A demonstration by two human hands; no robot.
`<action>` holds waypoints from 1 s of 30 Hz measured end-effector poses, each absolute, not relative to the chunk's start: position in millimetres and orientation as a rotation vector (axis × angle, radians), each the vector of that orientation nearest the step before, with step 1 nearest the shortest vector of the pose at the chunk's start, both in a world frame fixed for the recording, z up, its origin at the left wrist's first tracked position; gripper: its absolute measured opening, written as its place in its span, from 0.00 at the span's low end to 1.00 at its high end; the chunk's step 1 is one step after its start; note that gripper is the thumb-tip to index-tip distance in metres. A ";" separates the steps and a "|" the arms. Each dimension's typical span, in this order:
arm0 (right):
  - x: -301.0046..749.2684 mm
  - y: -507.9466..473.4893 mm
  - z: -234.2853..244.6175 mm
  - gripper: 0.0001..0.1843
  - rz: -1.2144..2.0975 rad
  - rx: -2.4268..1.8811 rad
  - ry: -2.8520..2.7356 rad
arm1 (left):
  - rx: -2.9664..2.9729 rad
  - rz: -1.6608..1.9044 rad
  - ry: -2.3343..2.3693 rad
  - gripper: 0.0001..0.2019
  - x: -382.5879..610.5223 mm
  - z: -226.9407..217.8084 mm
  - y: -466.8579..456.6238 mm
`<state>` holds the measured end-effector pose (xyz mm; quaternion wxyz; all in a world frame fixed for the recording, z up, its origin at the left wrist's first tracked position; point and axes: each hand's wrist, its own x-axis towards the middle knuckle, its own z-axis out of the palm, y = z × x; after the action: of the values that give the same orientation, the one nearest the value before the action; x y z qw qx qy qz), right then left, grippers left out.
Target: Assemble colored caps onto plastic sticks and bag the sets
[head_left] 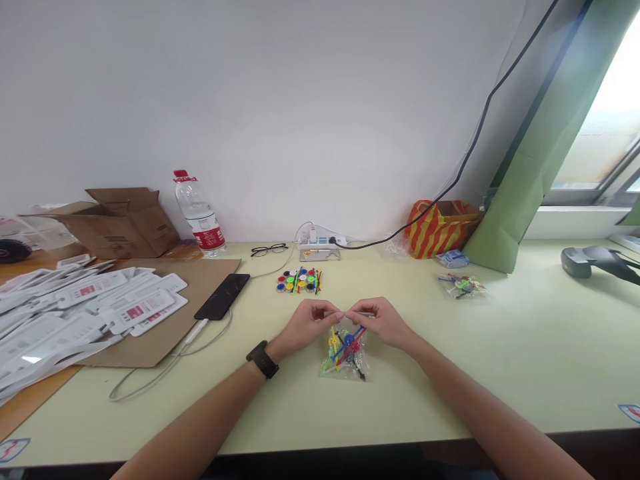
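Note:
A clear plastic bag [345, 357] holds several small coloured plastic pieces, among them blue, red, yellow, green and black ones. My left hand [313, 323] pinches its top edge from the left, with a black watch on that wrist. From the right, my right hand [380, 321] pinches the same edge, the fingertips of both hands almost meeting. The bag's lower part rests on or just above the table; I cannot tell which. Beyond my hands lies a group of small coloured round pieces and sticks [300, 280].
On the left, white tags [135, 310] and a phone [223, 297] lie on cardboard, near a box [120, 227] and a water bottle [203, 220]. Glasses [269, 250] and a power strip [323, 242] sit at the wall. A second filled bag [463, 287] lies right, before a striped bag [430, 230].

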<state>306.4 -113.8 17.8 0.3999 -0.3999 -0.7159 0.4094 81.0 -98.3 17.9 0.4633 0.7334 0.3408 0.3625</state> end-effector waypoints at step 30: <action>324.2 -107.2 19.6 0.21 1.113 -1.046 -1.784 | 1.712 0.832 0.867 0.18 70.5 25.4 -87.4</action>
<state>324.2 -107.2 19.6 0.3864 -0.4107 -0.7007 0.4371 70.5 -87.4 25.4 0.5011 0.7084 0.3587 0.3443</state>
